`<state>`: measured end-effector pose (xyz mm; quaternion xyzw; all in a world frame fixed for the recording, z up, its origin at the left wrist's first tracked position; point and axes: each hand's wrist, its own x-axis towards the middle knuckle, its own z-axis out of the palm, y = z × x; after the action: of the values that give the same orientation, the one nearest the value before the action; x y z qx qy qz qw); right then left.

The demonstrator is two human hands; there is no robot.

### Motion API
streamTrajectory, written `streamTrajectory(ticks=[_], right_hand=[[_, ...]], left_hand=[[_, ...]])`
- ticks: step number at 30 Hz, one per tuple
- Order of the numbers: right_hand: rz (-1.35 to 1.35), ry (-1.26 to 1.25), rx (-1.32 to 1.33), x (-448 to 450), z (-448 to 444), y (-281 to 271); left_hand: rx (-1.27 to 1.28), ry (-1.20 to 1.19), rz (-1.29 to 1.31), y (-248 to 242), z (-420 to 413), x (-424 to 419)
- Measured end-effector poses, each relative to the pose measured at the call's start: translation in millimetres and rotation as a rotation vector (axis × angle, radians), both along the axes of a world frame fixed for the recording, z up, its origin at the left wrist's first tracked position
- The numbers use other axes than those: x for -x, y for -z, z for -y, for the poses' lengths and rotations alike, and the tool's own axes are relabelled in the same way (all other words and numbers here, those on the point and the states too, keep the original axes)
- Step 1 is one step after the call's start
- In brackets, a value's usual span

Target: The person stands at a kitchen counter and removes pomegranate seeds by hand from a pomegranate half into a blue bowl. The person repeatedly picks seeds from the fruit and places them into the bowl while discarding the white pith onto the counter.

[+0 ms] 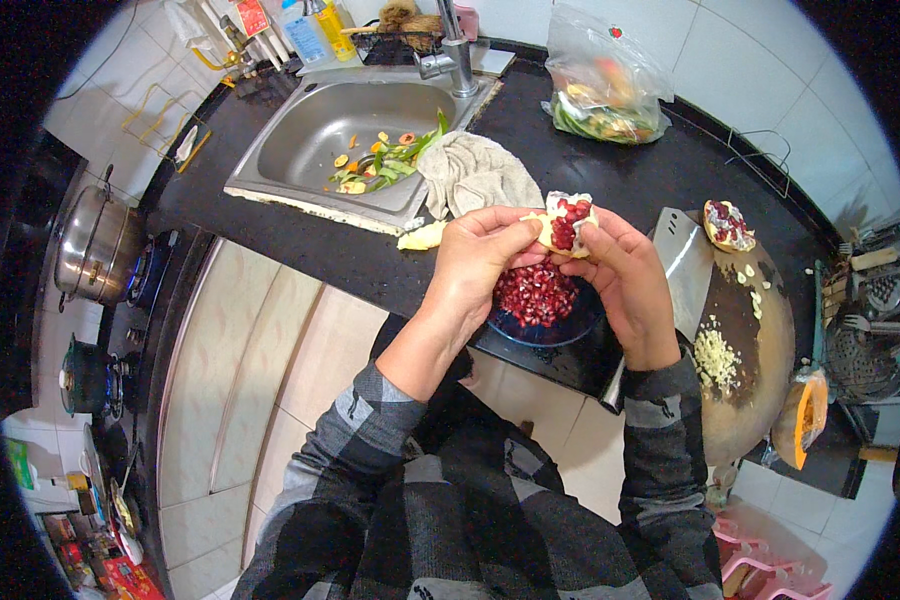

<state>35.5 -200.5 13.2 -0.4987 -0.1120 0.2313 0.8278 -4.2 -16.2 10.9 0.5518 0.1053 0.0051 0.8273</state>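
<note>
Both of my hands grip one piece of pomegranate [568,225], its red seeds showing between pale membrane and rind. My left hand [487,244] pinches the yellowish rind at its left edge. From the right, my right hand [621,262] holds it with the thumb against the seeds. Directly below sits a dark blue glass bowl [547,341] heaped with loose pomegranate seeds [538,294]; my fingers hide part of its far side. A strip of pale peel [422,236] lies on the counter left of my left hand. Another pomegranate piece [728,225] rests at the far edge of the chopping board.
A cleaver [679,262] lies on the round chopping board [769,330], beside chopped garlic [715,356]. The steel sink [292,150] contains peelings, and a grey cloth [480,172] drapes its right rim. Pots [97,244] stand over lit burners at left. A plastic bag of produce [607,97] stands behind.
</note>
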Motion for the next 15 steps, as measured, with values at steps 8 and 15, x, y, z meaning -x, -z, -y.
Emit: streamTrajectory(ticks=[8, 15], right_hand=[[0.005, 0.093, -0.147, 2, -5, 7], [-0.032, 0.055, -0.224, 0, -5, 11]], left_hand=[[0.305, -0.018, -0.018, 2, 15, -1], [0.511, -0.041, -0.088, 7, 21, 2]])
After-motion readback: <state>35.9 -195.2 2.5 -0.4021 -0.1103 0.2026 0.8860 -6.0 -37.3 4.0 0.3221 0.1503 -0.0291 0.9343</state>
